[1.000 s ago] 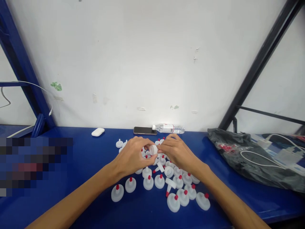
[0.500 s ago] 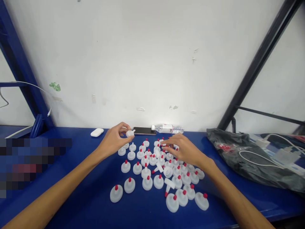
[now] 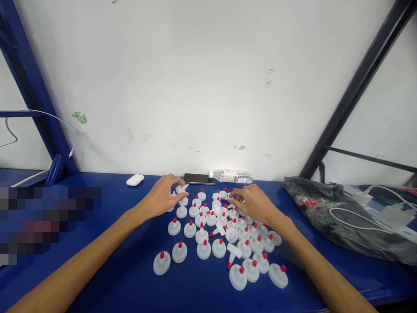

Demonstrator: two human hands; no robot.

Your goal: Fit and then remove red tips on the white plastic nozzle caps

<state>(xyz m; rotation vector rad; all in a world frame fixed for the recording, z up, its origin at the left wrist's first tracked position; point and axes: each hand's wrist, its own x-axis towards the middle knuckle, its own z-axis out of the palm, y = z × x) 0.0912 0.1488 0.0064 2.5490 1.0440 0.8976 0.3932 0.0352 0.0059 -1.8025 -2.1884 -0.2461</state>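
My left hand [image 3: 165,195] holds a white nozzle cap [image 3: 181,188] without a red tip, between thumb and fingers, above other white caps at the back left of the group. My right hand [image 3: 249,201] is at the back right of the group, thumb and fingers bent close together over the caps; what they pinch, if anything, is too small to make out. Several white caps with red tips, such as one at the front left [image 3: 162,263], stand on the blue table [image 3: 124,269]. A few lie on their sides, one near the middle [image 3: 233,252].
A phone [image 3: 199,178] and a clear bottle [image 3: 231,176] lie along the wall. A white case [image 3: 135,180] sits at the back left. At the right is a black plastic bag [image 3: 312,217] with cables and a packet of red pieces.
My left hand has moved slightly down and right with the white cap, closer to the caps below. My right hand has shifted slightly right. The whole view has shifted a little.
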